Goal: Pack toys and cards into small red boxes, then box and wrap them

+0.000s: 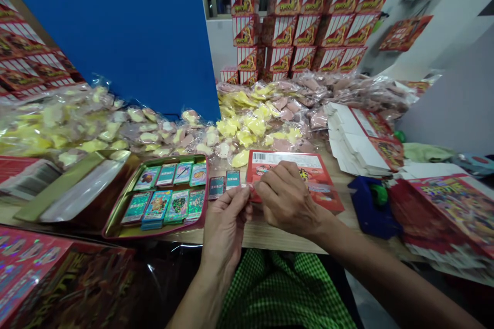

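Note:
My left hand [227, 221] and my right hand [285, 198] meet at the table's front edge, fingers pinched together on something small between them that I cannot make out. A flat red printed carton [309, 167] lies under my right hand, barcode at its far edge. Two small card packs [224, 184] stand just beyond my left fingers. To the left sits a tin tray [116, 216] holding several green and teal card packs [165, 190].
Heaps of bagged yellow and pink pieces [247, 123] cover the back of the table. Red display boxes [304, 20] are stacked by the window. Flat carton stacks [366, 139] lie at right, a blue board [127, 25] stands behind, red boxes [57, 277] at near left.

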The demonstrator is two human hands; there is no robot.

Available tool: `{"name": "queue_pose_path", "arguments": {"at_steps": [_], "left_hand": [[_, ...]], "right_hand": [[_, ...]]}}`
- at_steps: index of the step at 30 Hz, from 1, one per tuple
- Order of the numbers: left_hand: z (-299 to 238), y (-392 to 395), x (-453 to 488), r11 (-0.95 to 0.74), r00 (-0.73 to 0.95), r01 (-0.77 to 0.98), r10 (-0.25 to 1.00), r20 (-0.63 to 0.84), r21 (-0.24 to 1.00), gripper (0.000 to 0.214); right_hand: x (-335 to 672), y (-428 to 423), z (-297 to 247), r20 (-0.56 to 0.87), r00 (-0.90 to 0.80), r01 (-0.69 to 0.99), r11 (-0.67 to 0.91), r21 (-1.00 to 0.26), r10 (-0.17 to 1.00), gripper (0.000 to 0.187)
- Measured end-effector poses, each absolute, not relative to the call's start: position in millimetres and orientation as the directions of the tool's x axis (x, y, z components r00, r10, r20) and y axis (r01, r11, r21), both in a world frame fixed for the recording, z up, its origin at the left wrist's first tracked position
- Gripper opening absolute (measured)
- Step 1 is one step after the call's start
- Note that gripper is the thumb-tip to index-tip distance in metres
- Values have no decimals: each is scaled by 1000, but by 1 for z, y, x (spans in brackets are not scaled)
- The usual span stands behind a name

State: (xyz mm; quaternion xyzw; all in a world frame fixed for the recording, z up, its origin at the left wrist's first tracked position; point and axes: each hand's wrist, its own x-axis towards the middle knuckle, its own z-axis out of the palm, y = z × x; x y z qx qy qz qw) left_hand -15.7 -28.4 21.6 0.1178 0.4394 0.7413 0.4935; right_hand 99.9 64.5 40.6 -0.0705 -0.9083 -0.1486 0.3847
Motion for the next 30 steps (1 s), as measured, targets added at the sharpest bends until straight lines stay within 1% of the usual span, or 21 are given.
{"name": "queue_pose_path", "arguments": {"at_steps": [3, 5, 8, 10, 11, 12, 15, 17, 19, 20, 22, 23, 25, 27, 28, 30], "left_hand": [[22, -27, -15, -138, -519, -614, 812, -266, 777, 46], [22, -26, -15, -152, -545, -591, 799, -253, 792, 46], [19, -25, -16, -186, -572, -533, 798, -190, 825, 40], [15, -25, -15, -211, -590, -477, 797, -132, 853, 35], [13, -25, -15, -220, -598, -442, 795, -103, 870, 33], [10, -25, -15, -230, -607, -401, 791, -70, 887, 32], [9, -25, -15, -249, -637, -247, 770, 37, 937, 28], [12, -26, -15, -256, -645, -135, 756, 111, 957, 25], [16, -26, -16, -261, -643, -37, 745, 177, 965, 24], [19, -27, -16, -265, -641, 0, 740, 203, 964, 24], [21, -27, -17, -262, -640, 39, 734, 225, 964, 23], [21, -27, -18, -255, -639, 42, 736, 222, 966, 23], [20, -26, -18, -245, -636, 26, 744, 206, 969, 22], [17, -23, -19, -254, -632, 1, 749, 198, 967, 20], [15, -21, -20, -264, -636, -11, 746, 197, 965, 19], [10, -17, -22, -303, -661, -14, 718, 218, 953, 14]], "right_hand": [[100, 64, 40, 723, -689, 240, 956, 168, 46, 26], [100, 63, 44, 702, -705, 236, 967, 94, 104, 25], [100, 62, 55, 578, -780, 237, 968, -85, 242, 19], [99, 61, 64, 480, -830, 241, 959, -152, 285, 13], [98, 61, 68, 447, -849, 243, 959, -145, 283, 12], [96, 61, 71, 422, -865, 248, 963, -109, 271, 11], [91, 61, 80, 367, -906, 251, 966, 68, 210, 15], [89, 61, 85, 344, -926, 221, 963, 157, 156, 18], [87, 62, 88, 326, -939, 175, 966, 189, 106, 20], [87, 63, 89, 323, -941, 164, 971, 172, 101, 20], [88, 64, 87, 342, -927, 187, 980, 69, 153, 16], [88, 65, 85, 363, -907, 226, 974, -17, 216, 14], [86, 69, 78, 377, -840, 316, 917, -246, 390, 9], [85, 76, 71, 353, -759, 349, 799, -490, 548, 10], [85, 83, 69, 336, -719, 333, 726, -601, 608, 11], [94, 102, 73, 313, -618, 243, 554, -796, 721, 11]]}}
